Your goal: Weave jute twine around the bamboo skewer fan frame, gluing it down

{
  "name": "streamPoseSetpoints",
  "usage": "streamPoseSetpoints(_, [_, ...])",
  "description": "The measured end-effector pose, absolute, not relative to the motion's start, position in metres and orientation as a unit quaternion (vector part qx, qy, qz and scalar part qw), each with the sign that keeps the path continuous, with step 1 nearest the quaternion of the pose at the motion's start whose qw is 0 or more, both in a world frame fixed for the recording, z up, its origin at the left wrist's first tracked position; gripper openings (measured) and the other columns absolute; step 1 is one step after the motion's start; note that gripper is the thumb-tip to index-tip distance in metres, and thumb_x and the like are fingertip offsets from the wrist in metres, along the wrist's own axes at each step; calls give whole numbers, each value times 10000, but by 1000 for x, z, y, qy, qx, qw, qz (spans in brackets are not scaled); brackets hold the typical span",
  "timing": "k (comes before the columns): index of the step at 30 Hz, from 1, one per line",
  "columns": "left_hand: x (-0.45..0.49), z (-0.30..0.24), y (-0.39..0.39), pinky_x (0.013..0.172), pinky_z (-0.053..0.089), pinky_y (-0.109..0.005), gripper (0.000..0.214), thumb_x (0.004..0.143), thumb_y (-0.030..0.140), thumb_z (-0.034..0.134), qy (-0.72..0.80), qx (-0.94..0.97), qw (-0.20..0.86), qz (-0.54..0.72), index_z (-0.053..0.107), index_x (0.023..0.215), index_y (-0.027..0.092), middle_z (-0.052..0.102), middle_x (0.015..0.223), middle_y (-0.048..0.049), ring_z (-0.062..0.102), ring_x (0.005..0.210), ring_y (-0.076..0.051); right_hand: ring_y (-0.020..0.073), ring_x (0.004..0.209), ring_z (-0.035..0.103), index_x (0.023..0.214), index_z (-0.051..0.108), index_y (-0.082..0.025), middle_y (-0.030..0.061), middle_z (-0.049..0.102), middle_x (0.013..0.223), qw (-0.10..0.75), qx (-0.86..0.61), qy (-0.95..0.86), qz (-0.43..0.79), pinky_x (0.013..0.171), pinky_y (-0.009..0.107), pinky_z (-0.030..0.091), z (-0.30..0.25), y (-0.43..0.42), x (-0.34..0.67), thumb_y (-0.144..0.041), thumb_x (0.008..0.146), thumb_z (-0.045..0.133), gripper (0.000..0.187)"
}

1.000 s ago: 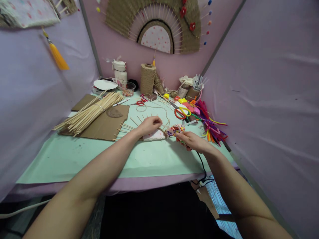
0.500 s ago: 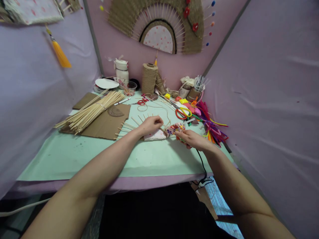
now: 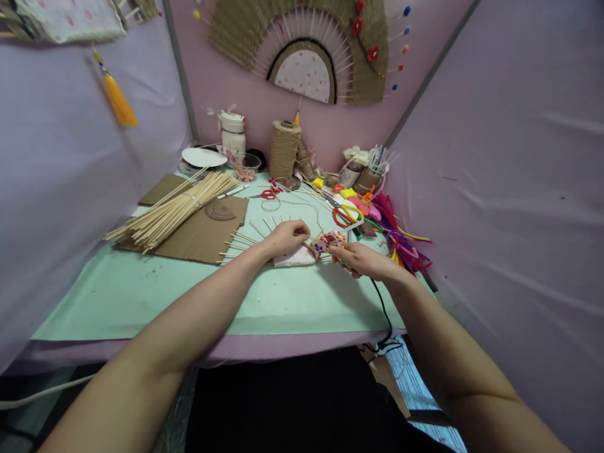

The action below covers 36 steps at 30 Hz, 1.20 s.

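My left hand (image 3: 284, 238) rests with curled fingers on a small half-round craft piece (image 3: 293, 257) of pale dotted fabric with thin wooden sticks fanning out of it, pinching near its right edge. My right hand (image 3: 362, 259) is closed on a small multicoloured object (image 3: 326, 243), held just to the right of that piece; a black cord (image 3: 380, 306) runs from under this hand over the table's front edge. Jute string (image 3: 302, 202) trails from the piece toward the spool.
A bundle of wooden skewers (image 3: 174, 209) lies on brown cardboard (image 3: 198, 234) at left. A jute twine spool (image 3: 284, 150), white jar (image 3: 232, 138), small bowl (image 3: 246, 168), scissors (image 3: 346, 214), cups of tools (image 3: 368, 173) and coloured pipe cleaners (image 3: 401, 239) crowd the back and right. Fabric walls enclose the mint-green table (image 3: 141, 296).
Both hands stay on the craft piece with only slight finger shifts. The camera has tilted a little, so the scene sits slightly lower and to the right.
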<state>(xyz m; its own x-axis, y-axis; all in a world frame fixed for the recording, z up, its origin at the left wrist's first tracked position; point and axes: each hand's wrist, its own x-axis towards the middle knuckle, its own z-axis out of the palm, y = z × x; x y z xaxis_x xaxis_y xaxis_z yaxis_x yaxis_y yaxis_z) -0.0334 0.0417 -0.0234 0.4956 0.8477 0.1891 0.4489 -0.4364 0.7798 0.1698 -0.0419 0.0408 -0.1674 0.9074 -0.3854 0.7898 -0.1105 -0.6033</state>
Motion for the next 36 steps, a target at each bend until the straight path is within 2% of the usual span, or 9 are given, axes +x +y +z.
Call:
streamPoseSetpoints(17, [-33,-26,44,781,478,-274,163,746,209,539,397,790,357,301,676,824,165,704,830,-23,617,823,-166,103,515,460,757,573,-158,-8,469,611,37,-644,-674,359,444,207,394,55,-31,156,-565,905,463,447])
streamPoseSetpoints(21, [-33,-29,48,772,485,-287,141,734,228,563,402,745,399,352,655,815,159,692,819,-22,614,794,-160,101,550,437,854,625,-153,-7,472,655,101,-621,-664,404,447,203,394,47,-31,160,-608,859,508,470])
streamPoseSetpoints(27, [-33,-28,53,685,484,-259,116,759,233,576,418,635,461,457,619,834,155,654,766,-9,582,680,-120,98,559,403,816,559,-181,-19,443,676,226,-592,-624,457,465,208,348,39,-53,184,-660,826,492,484])
streamPoseSetpoints(29, [-35,-25,53,680,483,-264,120,776,227,567,428,648,431,460,634,849,158,659,781,-13,578,668,-120,114,568,418,859,563,-178,-9,459,678,243,-623,-626,402,488,227,359,37,-65,200,-641,846,470,473])
streamPoseSetpoints(31, [-36,-22,51,730,481,-278,117,783,216,575,411,708,362,447,661,846,165,669,826,-26,591,729,-136,142,606,457,899,569,-178,12,504,705,228,-664,-648,295,542,255,385,32,-77,218,-575,876,465,411])
streamPoseSetpoints(34, [-36,-19,49,816,464,-289,110,787,202,593,341,801,279,405,694,812,169,668,876,-50,603,849,-160,207,749,534,948,578,-167,75,582,831,150,-705,-683,118,671,306,418,11,-93,241,-405,919,433,280])
streamPoseSetpoints(36, [-34,-20,49,823,462,-287,122,795,191,584,309,832,275,369,704,798,167,665,875,-56,609,855,-160,247,858,558,1000,585,-134,130,598,917,93,-725,-682,38,759,338,425,-8,-101,250,-312,930,395,270])
